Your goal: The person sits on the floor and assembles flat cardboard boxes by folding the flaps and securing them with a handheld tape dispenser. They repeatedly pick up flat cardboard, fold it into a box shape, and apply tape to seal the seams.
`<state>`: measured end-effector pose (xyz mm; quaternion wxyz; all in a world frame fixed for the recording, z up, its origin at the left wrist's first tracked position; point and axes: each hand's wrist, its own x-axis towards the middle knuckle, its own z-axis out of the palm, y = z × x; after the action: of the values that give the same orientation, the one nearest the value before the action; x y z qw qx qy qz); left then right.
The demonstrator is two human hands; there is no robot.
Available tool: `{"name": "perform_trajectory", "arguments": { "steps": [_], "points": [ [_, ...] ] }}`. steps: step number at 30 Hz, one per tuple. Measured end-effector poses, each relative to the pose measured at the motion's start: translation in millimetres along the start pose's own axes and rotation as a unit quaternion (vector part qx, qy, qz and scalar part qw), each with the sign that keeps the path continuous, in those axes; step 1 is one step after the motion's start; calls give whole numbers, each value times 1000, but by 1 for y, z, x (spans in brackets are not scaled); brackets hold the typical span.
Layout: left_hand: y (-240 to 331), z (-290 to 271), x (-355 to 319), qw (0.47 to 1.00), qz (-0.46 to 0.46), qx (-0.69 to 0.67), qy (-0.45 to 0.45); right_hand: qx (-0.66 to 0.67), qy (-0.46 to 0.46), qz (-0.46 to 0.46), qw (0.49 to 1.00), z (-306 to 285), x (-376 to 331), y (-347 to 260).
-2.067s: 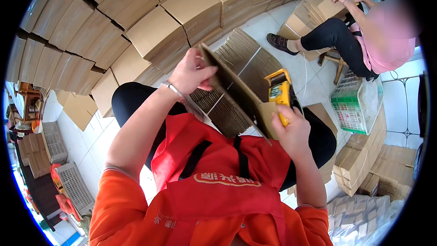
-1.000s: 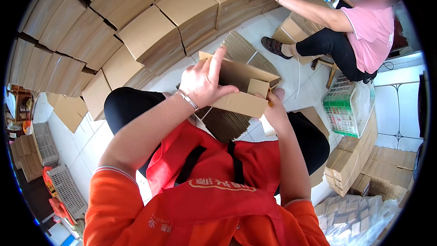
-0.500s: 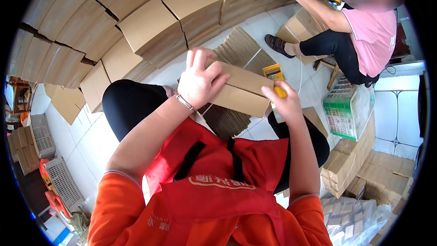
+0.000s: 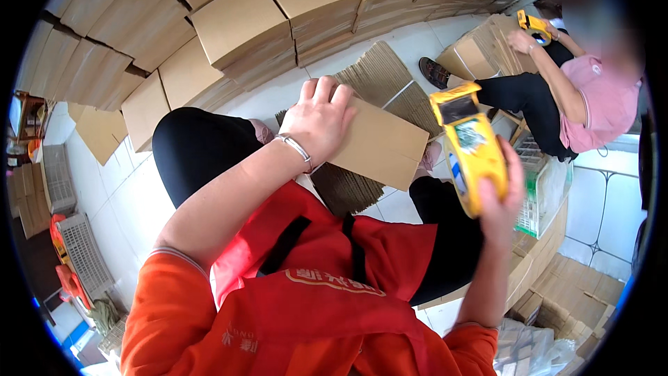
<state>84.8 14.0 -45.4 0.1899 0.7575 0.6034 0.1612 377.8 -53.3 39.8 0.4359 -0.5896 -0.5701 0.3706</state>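
White tiled floor [image 4: 132,195], stacked flat cardboard [image 4: 243,21], grey crates [image 4: 80,251] left.

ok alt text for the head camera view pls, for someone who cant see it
Seen from above, a seated person in an orange top and red apron presses their left hand on a folded cardboard box on their lap and holds a yellow tape dispenser in their right hand. Stacks of flat cardboard cover the floor, and another person sits nearby.
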Motion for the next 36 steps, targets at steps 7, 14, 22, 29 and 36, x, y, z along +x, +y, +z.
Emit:
{"name": "perform_trajectory", "arguments": {
  "steps": [7,14,22,29,36],
  "points": [
    [-10,8,6,997,14,-71,38,111,-276,97,950,-1,41,-10],
    [-29,-25,8,736,-226,-597,226,157,-300,71,939,0,45,12],
    [26,-39,-23,532,-308,-767,-183,123,-298,70,944,-2,45,10],
    [21,-28,-19,683,-271,-663,-147,38,-334,73,939,0,54,-14],
    [-72,-66,-11,677,-346,-647,-55,-59,-370,26,927,74,72,-62]
  ]
}}
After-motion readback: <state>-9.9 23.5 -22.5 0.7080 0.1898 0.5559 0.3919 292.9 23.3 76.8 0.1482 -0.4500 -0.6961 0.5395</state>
